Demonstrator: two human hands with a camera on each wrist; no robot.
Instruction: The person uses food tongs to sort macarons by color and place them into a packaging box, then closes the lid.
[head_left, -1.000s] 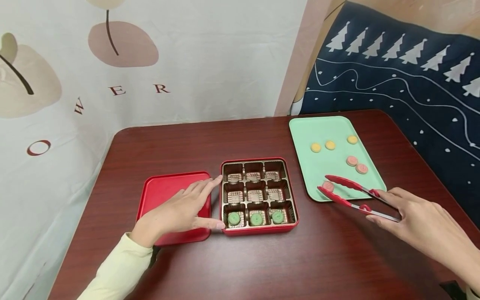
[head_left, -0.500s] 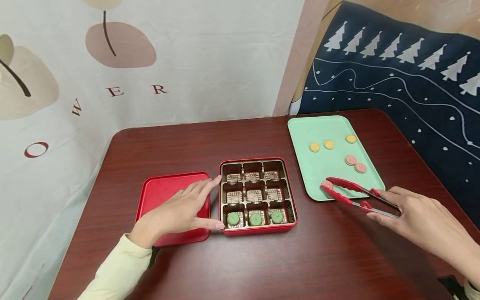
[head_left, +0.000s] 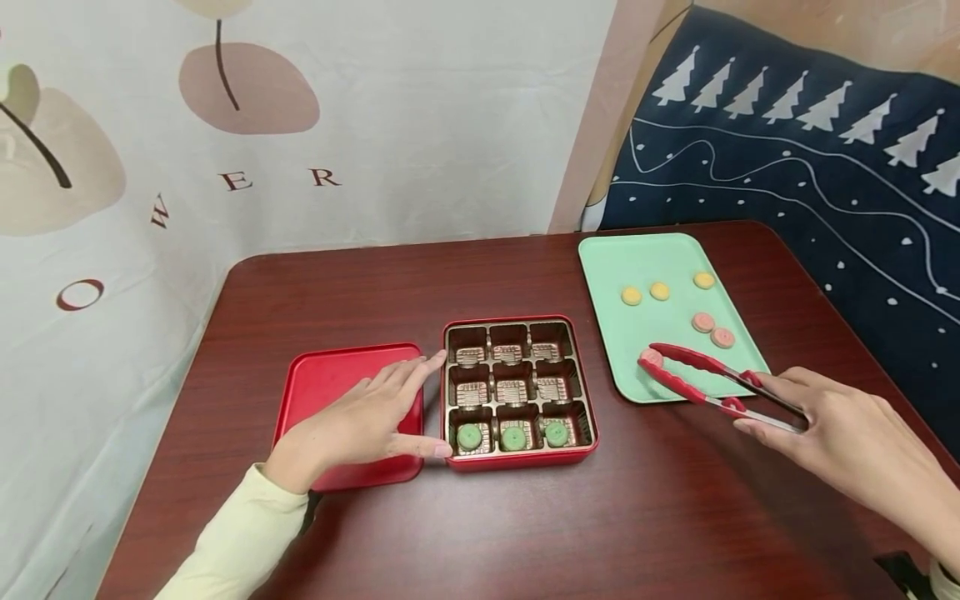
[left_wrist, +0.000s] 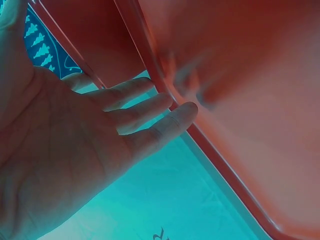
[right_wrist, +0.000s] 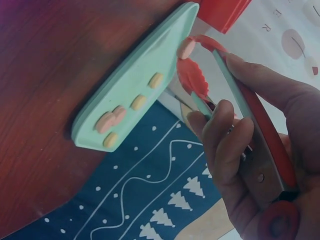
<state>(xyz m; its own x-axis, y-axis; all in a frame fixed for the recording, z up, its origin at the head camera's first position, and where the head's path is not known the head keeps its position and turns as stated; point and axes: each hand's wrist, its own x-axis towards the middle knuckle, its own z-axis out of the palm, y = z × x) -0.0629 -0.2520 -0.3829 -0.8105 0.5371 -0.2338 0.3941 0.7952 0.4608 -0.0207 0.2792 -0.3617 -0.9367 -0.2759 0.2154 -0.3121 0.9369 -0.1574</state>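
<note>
My right hand [head_left: 847, 437] holds red-tipped tongs [head_left: 693, 387] over the near-left corner of a mint-green tray [head_left: 622, 258]. Between the tong tips is a round pink candy-like piece [head_left: 651, 357], also plain in the right wrist view as a pink disc [right_wrist: 186, 48] clear of the tray's surface. My left hand [head_left: 360, 421] stretches above a red lid [head_left: 322, 375], its index fingertip and thumb tip at the left side of a red box [head_left: 521, 460]. Inside the box, a gold-brown divided insert holds green round pieces [head_left: 513, 438] in the front row; the other compartments hold none.
On the tray lie two pink pieces [head_left: 703, 322] side by side and three yellow ones [head_left: 660, 291] farther back. The dark wooden table [head_left: 517, 533] meets a pale printed curtain [head_left: 420, 125] behind and a navy tree-patterned cloth [head_left: 787, 167] at right.
The tongs have closed around the pink piece and raised it slightly from the tray's near corner. My left hand keeps its place beside the box.
</note>
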